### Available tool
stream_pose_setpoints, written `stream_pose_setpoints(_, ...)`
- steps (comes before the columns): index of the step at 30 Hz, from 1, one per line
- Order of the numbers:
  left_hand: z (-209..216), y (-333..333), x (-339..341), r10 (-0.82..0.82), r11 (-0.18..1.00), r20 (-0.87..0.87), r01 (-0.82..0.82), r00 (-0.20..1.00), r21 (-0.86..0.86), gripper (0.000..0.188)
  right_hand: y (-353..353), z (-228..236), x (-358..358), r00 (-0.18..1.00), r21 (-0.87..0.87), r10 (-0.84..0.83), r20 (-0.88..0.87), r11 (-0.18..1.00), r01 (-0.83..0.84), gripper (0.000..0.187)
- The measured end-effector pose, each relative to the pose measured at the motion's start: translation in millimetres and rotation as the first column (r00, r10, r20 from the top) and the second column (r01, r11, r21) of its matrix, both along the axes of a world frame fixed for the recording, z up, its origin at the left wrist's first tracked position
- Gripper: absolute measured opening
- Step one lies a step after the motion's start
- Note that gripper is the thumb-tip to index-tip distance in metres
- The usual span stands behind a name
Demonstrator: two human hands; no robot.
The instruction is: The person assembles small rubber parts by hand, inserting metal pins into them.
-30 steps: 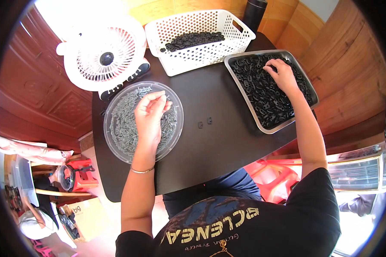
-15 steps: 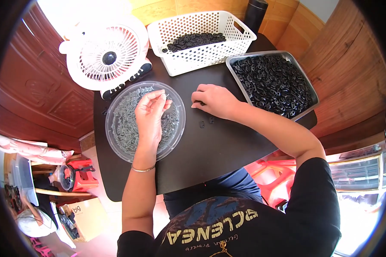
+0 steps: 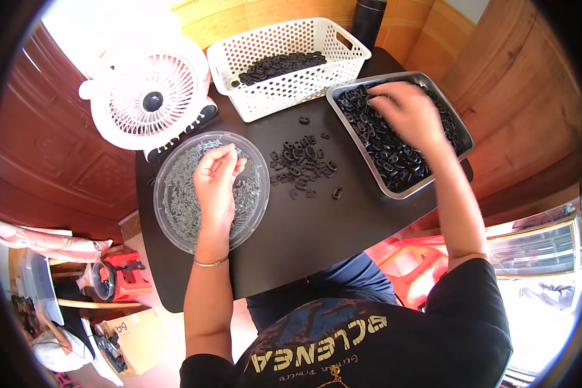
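Observation:
My left hand (image 3: 216, 184) is above a round clear tub (image 3: 263, 210) of thin grey screw-like pieces (image 3: 184, 197). Its thumb and fingertips are pinched together, and anything between them is too small to make out. My right hand (image 3: 409, 115) is over a metal tray (image 3: 394, 193) heaped with small black oval pieces (image 3: 394, 155) that have holes in them. Motion blurs that hand, so its grip is unclear. Between tub and tray, a loose pile of the same kind of black pieces (image 3: 299, 161) lies on the dark table (image 3: 291, 239).
A white perforated basket (image 3: 258, 107) holding black pieces stands at the back, with a dark cylinder (image 3: 368, 22) behind it. The white fan (image 3: 152, 101) is at the back left. Wooden panelling (image 3: 517, 103) rises along the right side.
My right hand has moved right and away from the table's middle to the tray. A pile of black pieces now shows where it was. My left hand stays pinched over the tub.

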State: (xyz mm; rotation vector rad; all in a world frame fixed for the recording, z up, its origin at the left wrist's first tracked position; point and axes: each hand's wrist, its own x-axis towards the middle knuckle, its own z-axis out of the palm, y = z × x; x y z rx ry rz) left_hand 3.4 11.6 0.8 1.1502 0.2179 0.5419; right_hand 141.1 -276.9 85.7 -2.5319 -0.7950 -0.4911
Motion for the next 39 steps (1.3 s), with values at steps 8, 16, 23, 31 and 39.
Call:
stream_pose_setpoints(8, 1.8, -4.9, 4.8, -0.019, 1.000, -0.004, 0.019, 1.000, 0.014, 0.011, -125.7, -52.8, 63.3, 0.916, -0.099, -0.394, -0.078, 0.917, 0.386, 0.048)
stream_pose_setpoints(16, -2.8, 0.1, 3.9, -0.032, 0.998, -0.020, 0.033, 0.999, 0.045, 0.012, -107.5, -60.6, 65.8, 0.951, -0.058, -0.301, -0.070, 0.953, 0.297, 0.033)
stream_pose_setpoints(23, -2.2, -0.9, 4.1, -0.029, 0.999, -0.005, 0.029, 1.000, 0.030, 0.012, -100.8, -54.1, 70.2, 0.951, -0.008, -0.295, 0.097, 0.955, 0.297, 0.031)
stream_pose_setpoints(31, 0.4, -1.7, 2.8, -0.020, 0.999, 0.010, 0.020, 1.000, 0.035, 0.012, -1.6, -8.0, 34.5, 0.997, 0.150, 0.058, -0.058, 0.988, -0.049, 0.026)
stream_pose_setpoints(39, 0.4, -1.6, 4.3, -0.017, 1.000, 0.005, 0.017, 1.000, 0.009, 0.011, 111.0, -62.3, -26.5, 0.869, -0.119, 0.434, -0.237, 0.875, -0.470, 0.024)
